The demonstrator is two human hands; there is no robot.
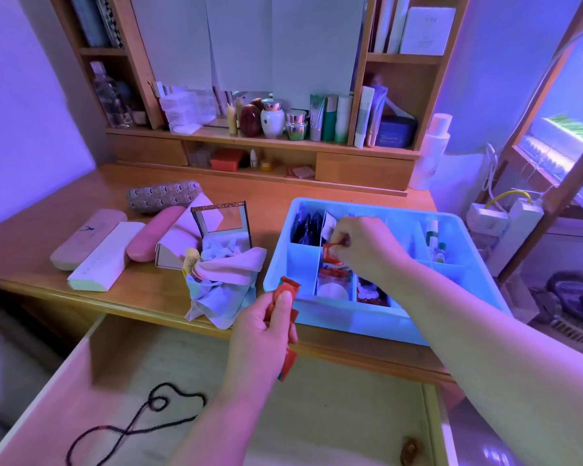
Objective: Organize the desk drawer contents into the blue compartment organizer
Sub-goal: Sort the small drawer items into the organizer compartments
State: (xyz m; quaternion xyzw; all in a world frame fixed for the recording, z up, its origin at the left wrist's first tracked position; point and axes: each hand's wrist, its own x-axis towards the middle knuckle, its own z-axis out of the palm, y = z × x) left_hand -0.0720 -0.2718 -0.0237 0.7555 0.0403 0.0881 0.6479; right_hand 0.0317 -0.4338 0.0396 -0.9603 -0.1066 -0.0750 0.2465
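A single red sachet (330, 251) is being pinched between the thumb and fingertips of the right hand (360, 250) and is being lowered into a middle compartment of the blue compartment organizer (350, 326), above sachets already lying there. A bunch of red sachets (285, 297) is being gripped in the curled fingers of the left hand (266, 327), just in front of the organizer's near-left corner. Several compartments are being filled: dark packets (305, 227) at the back left, small bottles (435, 242) at the right, a round white item at the front. The sorting is judged to be well advanced but unfinished. In the open drawer (216, 381) a dark beaded cord (138, 422) and a small brown object (409, 449) are still lying; eyeglass cases (142, 238) and cloths (223, 274) are lying on the desk (31, 250).
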